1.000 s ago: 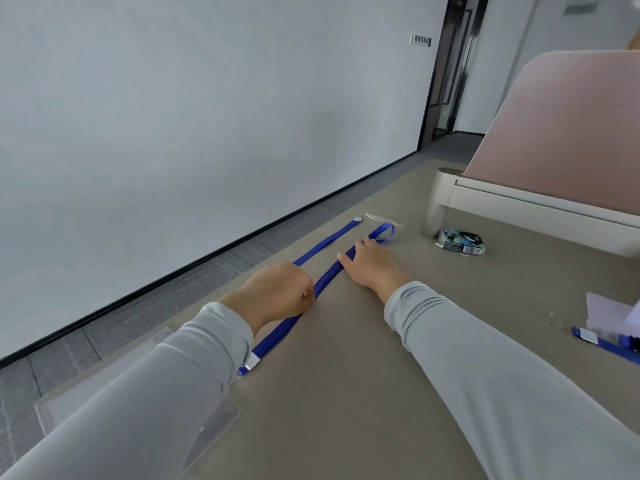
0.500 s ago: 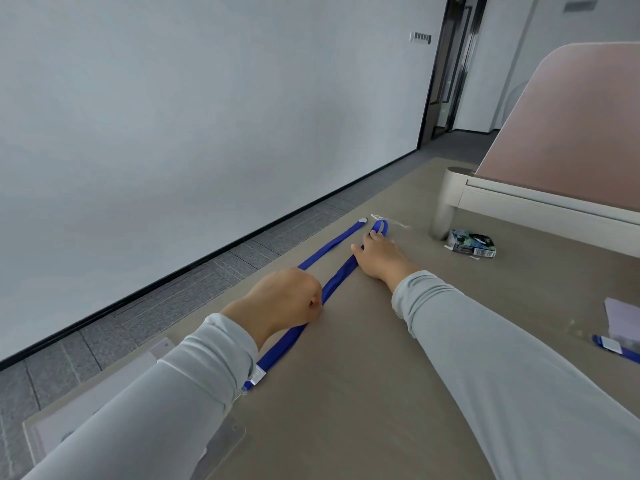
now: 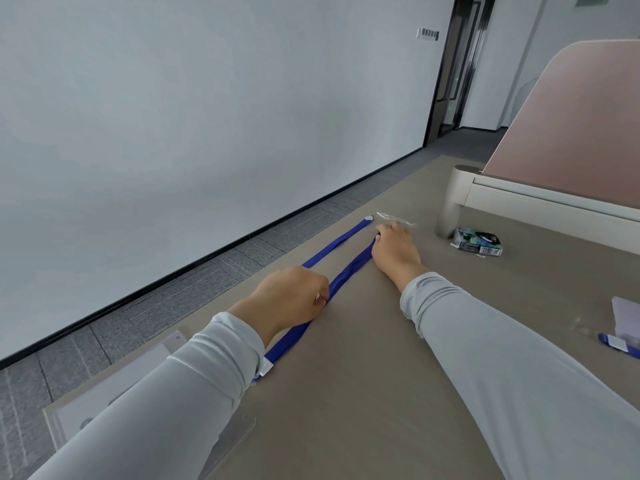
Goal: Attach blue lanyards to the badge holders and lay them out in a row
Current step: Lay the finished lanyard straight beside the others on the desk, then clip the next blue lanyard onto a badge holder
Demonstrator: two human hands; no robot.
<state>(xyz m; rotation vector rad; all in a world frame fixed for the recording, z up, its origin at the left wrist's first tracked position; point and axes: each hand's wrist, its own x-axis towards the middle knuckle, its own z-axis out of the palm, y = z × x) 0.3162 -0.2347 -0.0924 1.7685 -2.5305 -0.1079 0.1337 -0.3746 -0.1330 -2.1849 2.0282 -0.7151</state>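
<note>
**Clerk:** Item one?

**Me:** Blue lanyard (image 3: 349, 268), one. It lies on the worktop (image 3: 363, 393), running from near left to far centre. Its two straps splay apart toward the far end, and the left one finishes in a pale tip (image 3: 369, 218).

**Clerk:** Hands?

**Me:** Left hand (image 3: 294, 296): fingers curled, thumb and forefinger pinching the right strap at mid-length. I judge this anchors it so the strap lies straight. Right hand (image 3: 394, 251): palm down over that strap's far bend. The fingertips are hidden, so I cannot tell whether they pinch or press.

**Clerk:** Holder?

**Me:** Badge holder (image 3: 114, 382), one, clear and flat, at the near left corner, partly under my left sleeve. The lanyard's tagged near end lies just beside it. Whether it is clipped on is not visible.

**Clerk:** Sundries?

**Me:** Clear wrapper (image 3: 394, 219), just beyond my right hand. Small carton (image 3: 479, 240), far right, by the foot of the partition (image 3: 571, 116). Second lanyard (image 3: 620, 344), right edge, well apart, presumably awaiting its turn.

**Clerk:** Status?

**Me:** No row formed yet. By my reckoning, this piece is being straightened.
</note>
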